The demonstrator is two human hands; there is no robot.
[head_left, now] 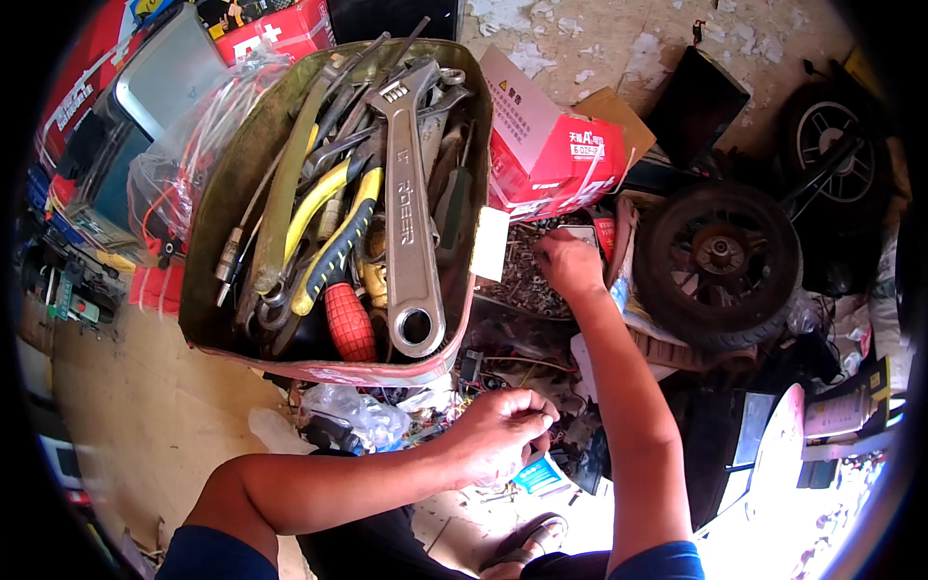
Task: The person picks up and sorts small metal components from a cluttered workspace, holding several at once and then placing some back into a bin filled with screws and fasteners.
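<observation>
My right hand point(568, 263) reaches down into a heap of small screws and metal bits point(517, 269), its fingers bent together among them. What the fingertips pinch, if anything, is too small to make out. Closer to my body, my left hand point(505, 430) is held up with curled fingers and the thumb pressed against them; whatever lies inside is hidden. Left of the screws stands an open tin box point(319, 369) full of tools. On top of it lie a large adjustable wrench point(411, 213), yellow-and-black handled pliers point(338, 232) and a red ribbed grip point(350, 322).
A red carton point(561, 164) with raised flaps stands behind the screws. To the right lies a black-tyred wheel point(720, 253), with another wheel point(829, 143) beyond. Clear plastic bags point(362, 418) and scraps litter the ground before the tin. Bagged cables point(193, 155) lie at the left.
</observation>
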